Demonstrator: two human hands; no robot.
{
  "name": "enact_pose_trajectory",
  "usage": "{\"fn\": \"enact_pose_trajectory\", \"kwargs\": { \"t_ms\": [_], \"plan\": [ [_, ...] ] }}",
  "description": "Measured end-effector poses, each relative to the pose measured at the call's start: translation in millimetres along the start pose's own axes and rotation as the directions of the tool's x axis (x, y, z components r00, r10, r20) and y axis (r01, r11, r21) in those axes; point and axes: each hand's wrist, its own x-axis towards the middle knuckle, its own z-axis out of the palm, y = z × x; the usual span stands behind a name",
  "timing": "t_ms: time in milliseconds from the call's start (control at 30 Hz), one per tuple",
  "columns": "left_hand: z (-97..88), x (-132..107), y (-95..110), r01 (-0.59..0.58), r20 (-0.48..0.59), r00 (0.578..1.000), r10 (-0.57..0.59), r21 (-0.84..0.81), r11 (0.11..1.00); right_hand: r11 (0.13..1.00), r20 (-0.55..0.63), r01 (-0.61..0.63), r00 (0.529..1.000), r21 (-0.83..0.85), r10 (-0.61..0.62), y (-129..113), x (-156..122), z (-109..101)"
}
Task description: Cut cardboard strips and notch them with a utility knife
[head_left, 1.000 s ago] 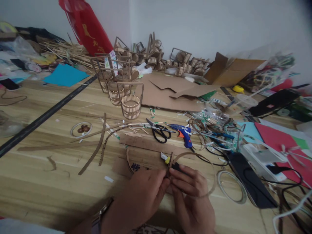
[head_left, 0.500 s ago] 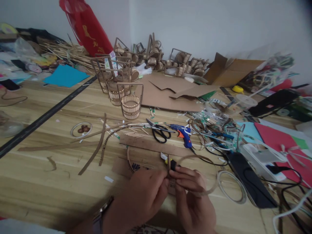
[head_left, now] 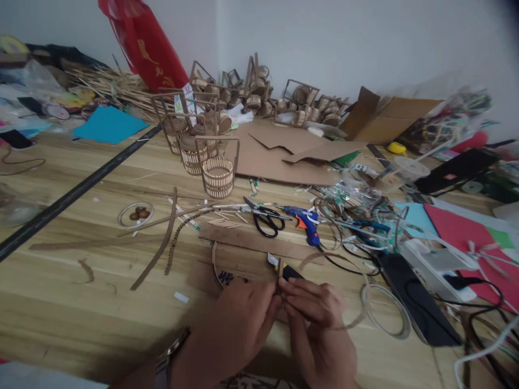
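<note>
Low at the centre, my left hand (head_left: 239, 319) and my right hand (head_left: 320, 324) meet fingertip to fingertip, both closed. A narrow brown cardboard strip (head_left: 279, 270) stands up between their fingers. A curled length of thin brown strip (head_left: 365, 302) loops out to the right of my right hand. Much of what the fingers pinch is hidden. Just beyond them lies a yellow-and-black utility knife (head_left: 290, 272), partly covered by the strip. Under my left hand is a piece of cardboard with black writing (head_left: 203, 278), with a curved brown strip (head_left: 214, 262) on it.
Black-handled scissors (head_left: 267, 220) and a blue glue gun (head_left: 306, 221) lie ahead. A small wooden-slat bucket (head_left: 218, 178) stands farther back, others behind it. A tape ring (head_left: 387, 310), a dark phone (head_left: 417, 300) and a power strip (head_left: 438, 267) sit right. Loose strips (head_left: 158, 246) lie left.
My right hand has shifted slightly, its fingers closer to my left fingertips. The curled strip's loop has swung and changed shape on the right. The things on the table stay put.
</note>
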Motion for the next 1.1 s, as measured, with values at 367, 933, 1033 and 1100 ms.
{"fn": "enact_pose_trajectory", "kwargs": {
  "t_ms": [367,933,1033,1100],
  "plan": [
    [-1.7,-3.3,-1.9,-0.059,0.022,0.998,0.061,-0.102,0.993,0.957,-0.07,-0.155,0.982,0.244,0.177,-2.2,-5.4,1.0],
    [-0.3,0.2,0.8,0.002,-0.032,0.999,-0.005,-0.079,0.997,1.0,0.008,0.013,1.0,0.004,-0.013,1.2,2.0,-1.7],
    [-0.5,-1.2,0.6,-0.013,-0.042,0.999,0.01,-0.072,0.997,0.998,0.015,-0.021,1.0,0.055,0.02,-0.1,-0.4,-1.0],
    [-0.5,-2.1,-0.8,-0.024,-0.041,0.999,0.021,-0.091,0.996,0.992,-0.012,-0.063,0.998,0.107,0.064,-1.6,-2.0,-0.2]
  ]
}}
